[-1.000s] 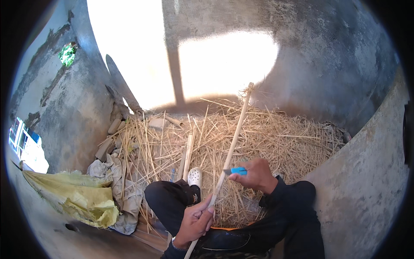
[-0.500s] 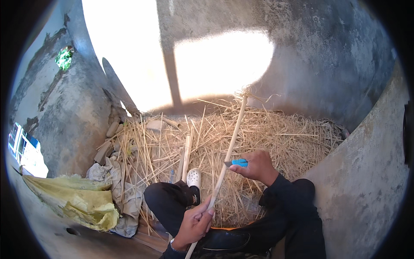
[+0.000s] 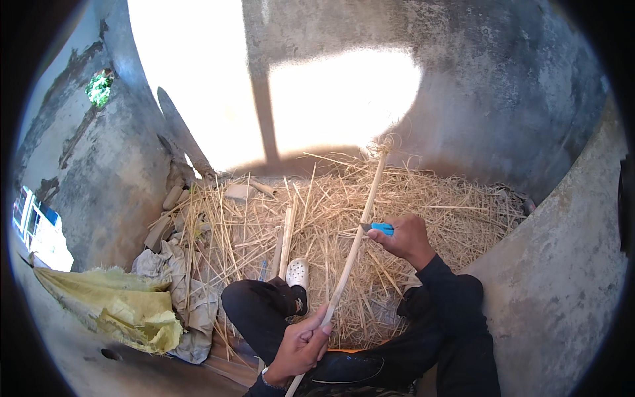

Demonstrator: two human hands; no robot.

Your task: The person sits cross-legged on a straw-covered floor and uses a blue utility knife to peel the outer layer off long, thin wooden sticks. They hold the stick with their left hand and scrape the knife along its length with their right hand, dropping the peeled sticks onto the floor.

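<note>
A long, pale strip of wood or bamboo (image 3: 349,266) slants up and away from my lap, with thin curled shavings (image 3: 385,142) hanging at its far end. My left hand (image 3: 302,345) is closed around its near part, low over my legs. In my right hand (image 3: 405,239) is a utility knife (image 3: 379,229) with a blue handle, the fingers wrapped round it. The knife's blade touches the strip about midway along its length.
Straw-like shavings (image 3: 456,205) cover the floor ahead. Upright split strips (image 3: 286,241) stand near my white clog (image 3: 297,272). A torn yellow sack (image 3: 112,304) lies at left beside crumpled grey cloth (image 3: 198,324). Concrete walls (image 3: 476,99) rise close around, the right one (image 3: 549,284) near my arm.
My right hand with the knife has moved up and away along the strip. The strip's far end has shifted slightly to the right; my left hand keeps its grip.
</note>
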